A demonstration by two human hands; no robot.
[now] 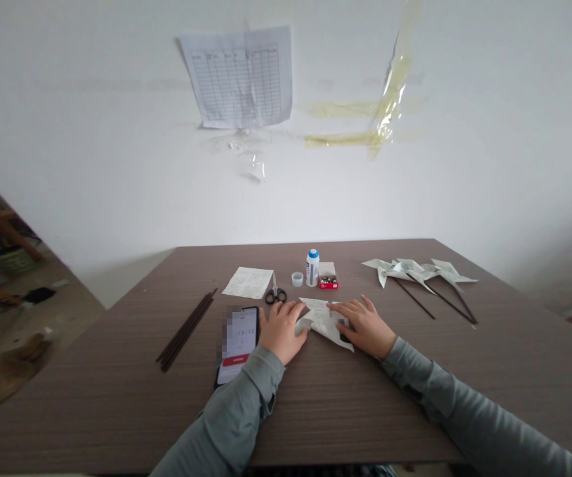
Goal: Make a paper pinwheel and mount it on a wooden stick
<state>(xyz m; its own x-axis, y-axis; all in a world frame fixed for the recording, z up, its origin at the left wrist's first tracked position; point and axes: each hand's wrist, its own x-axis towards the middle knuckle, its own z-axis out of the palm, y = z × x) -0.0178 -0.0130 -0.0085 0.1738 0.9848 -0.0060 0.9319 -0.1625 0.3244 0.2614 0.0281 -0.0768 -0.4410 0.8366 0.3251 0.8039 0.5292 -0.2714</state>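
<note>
Between my two hands lies a partly folded piece of printed paper (322, 321), its pointed corners spread over the table. My left hand (282, 331) holds its left edge, thumb and fingers curled around that corner. From the other side my right hand (369, 326) grips the paper, with the fingers over its upper part and the thumb on the lower right. Just beyond the left fingers are black-handled scissors (276, 295). A phone (239, 348) with a lit timer screen lies beside my left wrist.
Dark thin sticks (187, 331) lie at left, near a flat paper sheet (247, 283). Behind my hands stand a small clear cup (296, 279), a blue-capped white bottle (312, 268) and a red box (328, 285) of small metal pieces. Paper pinwheels (418, 271) on sticks lie at right.
</note>
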